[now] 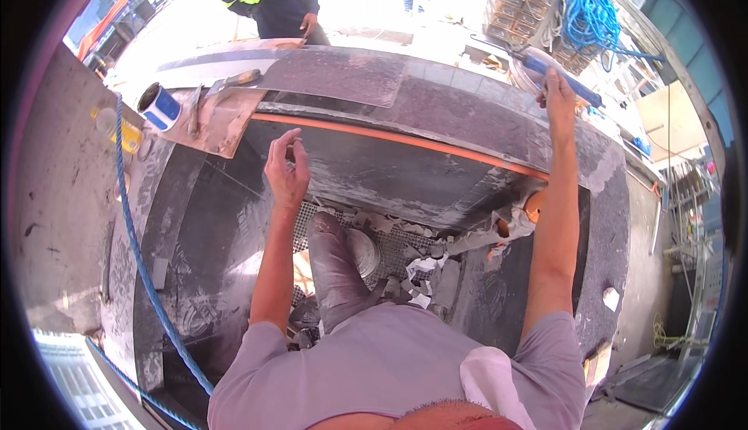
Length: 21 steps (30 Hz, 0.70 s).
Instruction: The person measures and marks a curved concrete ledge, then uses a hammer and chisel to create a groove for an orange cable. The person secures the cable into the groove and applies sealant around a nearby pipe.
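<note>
Biggest first: dark grey enclosure (366,157), person inside it. Walls look coated but carry pale smears and patches; floor is littered with rubble and scraps. My read: surfacing looks part done, patchy faces and cleanup remaining; can't tell how much. Next, the stone-like ledge (467,114) along the far side, dusty and stained. Flat dark sheet (335,75) lies on it, with a reddish board (222,130) at the left corner. Orange strip (405,135) runs under the ledge's near edge; looks already in place. Round whitish pail (364,252) sits on the floor beside the leg; contents unclear. Orange pipe end (535,206) pokes out at right, pale crusty material next to it.

Blue tool (583,91), the thing in use, is up at the far right, over the ledge's outer edge, away from the inner walls. Exact kind unclear. Right hand (557,95) has its fingers closed around it. Left hand (287,167) is above the enclosure near the orange strip, fingers loosely curled and parted, nothing visible in them.

Smallest: blue-and-white tin (162,111), tilted, and wooden-handled scraper (232,81) on the board, both unused now.
</note>
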Motion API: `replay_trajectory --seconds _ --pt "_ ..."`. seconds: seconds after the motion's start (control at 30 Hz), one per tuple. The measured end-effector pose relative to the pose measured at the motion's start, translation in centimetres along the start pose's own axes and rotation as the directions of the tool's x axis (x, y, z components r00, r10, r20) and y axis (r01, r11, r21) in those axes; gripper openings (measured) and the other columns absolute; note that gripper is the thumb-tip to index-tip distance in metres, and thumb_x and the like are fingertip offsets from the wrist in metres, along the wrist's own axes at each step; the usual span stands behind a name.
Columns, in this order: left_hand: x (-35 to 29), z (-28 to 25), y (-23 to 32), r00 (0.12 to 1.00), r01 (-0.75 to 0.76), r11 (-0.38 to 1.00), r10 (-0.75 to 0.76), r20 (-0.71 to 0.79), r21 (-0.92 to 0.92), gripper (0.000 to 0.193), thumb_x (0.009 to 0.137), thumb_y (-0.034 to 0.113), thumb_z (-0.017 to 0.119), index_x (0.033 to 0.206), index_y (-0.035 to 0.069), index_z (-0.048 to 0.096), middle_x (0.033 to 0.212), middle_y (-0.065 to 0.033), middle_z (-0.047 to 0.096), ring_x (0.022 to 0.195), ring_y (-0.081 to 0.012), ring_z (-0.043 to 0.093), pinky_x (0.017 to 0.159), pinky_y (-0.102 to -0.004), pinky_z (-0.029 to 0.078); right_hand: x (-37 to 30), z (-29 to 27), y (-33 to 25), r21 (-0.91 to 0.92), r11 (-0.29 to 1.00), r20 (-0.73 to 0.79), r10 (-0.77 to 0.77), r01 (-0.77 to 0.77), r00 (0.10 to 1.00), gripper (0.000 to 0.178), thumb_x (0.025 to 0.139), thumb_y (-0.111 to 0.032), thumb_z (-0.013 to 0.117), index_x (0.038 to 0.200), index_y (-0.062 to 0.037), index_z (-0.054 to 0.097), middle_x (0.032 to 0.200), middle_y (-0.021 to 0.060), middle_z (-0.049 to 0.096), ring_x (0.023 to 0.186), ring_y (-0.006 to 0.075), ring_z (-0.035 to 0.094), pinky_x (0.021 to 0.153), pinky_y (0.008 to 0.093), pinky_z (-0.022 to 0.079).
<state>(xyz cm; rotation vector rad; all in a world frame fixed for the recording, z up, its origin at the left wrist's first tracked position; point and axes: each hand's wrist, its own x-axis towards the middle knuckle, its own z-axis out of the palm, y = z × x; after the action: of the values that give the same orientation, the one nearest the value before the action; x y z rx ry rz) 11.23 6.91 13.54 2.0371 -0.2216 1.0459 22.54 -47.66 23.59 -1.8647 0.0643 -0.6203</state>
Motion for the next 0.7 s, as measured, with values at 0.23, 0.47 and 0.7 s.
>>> replay_trajectory --seconds 0.23,0.47,0.7 --pt "4.6 -2.1 -2.8 0.992 -0.066 0.992 0.076 -0.096 0.108 0.028 0.1 -0.002 0.064 0.125 0.005 0.074 0.092 -0.0077 0.067 0.073 -0.0154 0.063 0.066 -0.0316 0.052 4.3 0.4 9.9 -0.132 0.964 0.119 0.249 -0.233 0.961 0.048 0.113 -0.048 0.055 0.092 -0.0069 0.069 0.068 0.001 0.06 0.056 0.0111 0.06 0.05 0.0282 0.047" --pt "12.2 -4.0 -6.4 0.986 -0.061 0.93 0.112 -0.123 0.362 0.023 0.104 0.008 0.056 0.116 0.004 0.075 0.101 -0.0139 0.073 0.088 -0.0323 0.069 0.08 -0.0435 0.054 5.4 0.2 10.0 -0.204 0.918 0.133 0.37 -0.34 0.919 0.038 0.105 -0.036 0.062 0.094 -0.0018 0.072 0.075 0.0039 0.067 0.055 0.0125 0.064 0.047 0.0279 0.045" --pt "20.0 2.2 -10.2 0.959 -0.106 0.856 -0.046 0.279 0.505 0.03 0.101 0.012 0.052 0.12 0.001 0.072 0.12 -0.0221 0.073 0.117 -0.0432 0.066 0.102 -0.0514 0.052 5.4 0.3 9.4 -0.289 0.898 0.073 0.367 -0.333 0.927 0.038 0.101 -0.034 0.062 0.097 0.0021 0.074 0.076 0.0065 0.07 0.054 0.0143 0.066 0.047 0.0292 0.046"
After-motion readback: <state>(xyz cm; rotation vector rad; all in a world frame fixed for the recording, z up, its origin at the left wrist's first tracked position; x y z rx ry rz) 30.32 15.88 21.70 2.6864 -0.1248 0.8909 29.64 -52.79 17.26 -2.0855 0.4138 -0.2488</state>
